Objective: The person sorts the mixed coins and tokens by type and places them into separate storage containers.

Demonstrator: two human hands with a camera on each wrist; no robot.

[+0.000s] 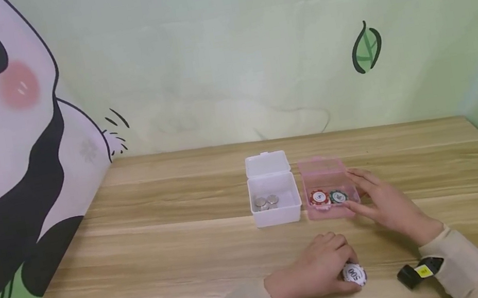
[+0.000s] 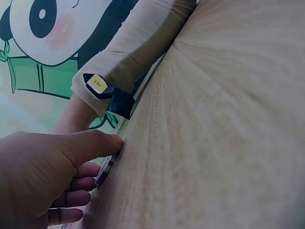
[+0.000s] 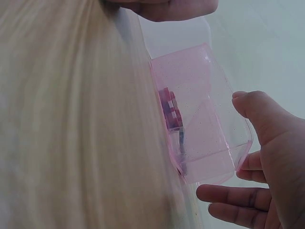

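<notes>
My left hand (image 1: 316, 269) pinches a white poker chip (image 1: 354, 275) marked 500 just above the table. In the left wrist view the chip's edge (image 2: 106, 171) shows between thumb and fingers, standing on a slant. At the right side of an open pink plastic box (image 1: 331, 212) is my right hand (image 1: 386, 204), its thumb at the near corner and fingers toward the back, holding the box. Inside lie a red poker chip (image 1: 319, 198) and a green poker chip (image 1: 338, 197). The right wrist view shows the thumb against the box (image 3: 200, 95), with some fingers stretched out below.
Left of the pink box stands an open white plastic box (image 1: 278, 216) with several silver coin-like discs (image 1: 267, 201) inside. The wooden table (image 1: 163, 234) meets a panda-patterned wall covering (image 1: 208, 70) at the back. A black wrist device (image 1: 420, 271) sits at the right sleeve.
</notes>
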